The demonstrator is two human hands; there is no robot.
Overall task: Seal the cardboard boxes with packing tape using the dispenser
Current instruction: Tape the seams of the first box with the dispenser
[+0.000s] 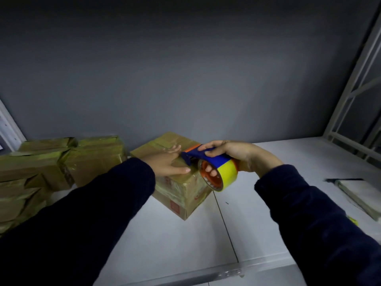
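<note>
Here, glossy taped cardboard box, blocky.

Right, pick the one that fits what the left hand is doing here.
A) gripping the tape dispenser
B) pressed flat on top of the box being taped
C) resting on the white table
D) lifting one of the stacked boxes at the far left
B: the left hand lies open, palm down, on top of the box, while the right hand grips the tape dispenser at that box's top.
</note>
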